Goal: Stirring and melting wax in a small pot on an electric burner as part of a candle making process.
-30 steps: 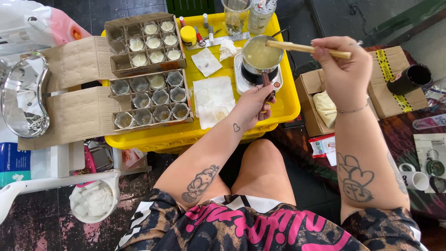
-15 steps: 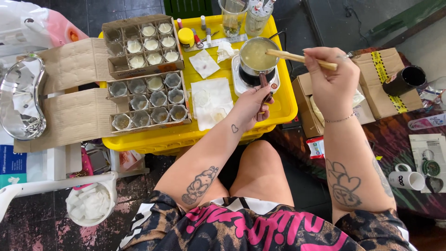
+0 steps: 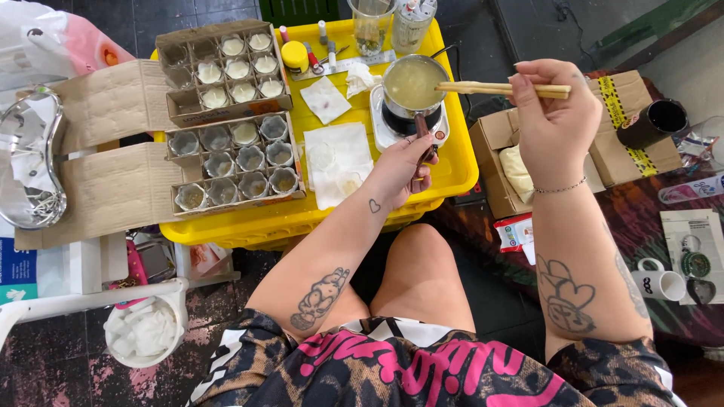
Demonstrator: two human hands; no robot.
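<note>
Tray, far left: shiny kidney-shaped metal tray (image 3: 30, 162) beside open cardboard flaps.
Boxes: two divided cardboard boxes (image 3: 230, 162) of small glass cups, some filled with pale wax, sitting on the yellow crate (image 3: 452, 169).
Napkins: white paper napkins (image 3: 339, 158) lie between the boxes and the burner.
Left hand: left hand (image 3: 400, 169) is closed around the dark handle of the small metal pot (image 3: 411, 83), which sits on a white electric burner (image 3: 392, 128) on the crate.
Right hand: right hand (image 3: 550, 113) pinches wooden chopsticks (image 3: 501, 89); their tips reach the pot's rim.
Right side: cardboard boxes, a black cup (image 3: 652, 120), a white mug (image 3: 660, 283).
Change: chopsticks now lie level, where half a second ago they slanted down toward the hand; the hand has risen slightly.
</note>
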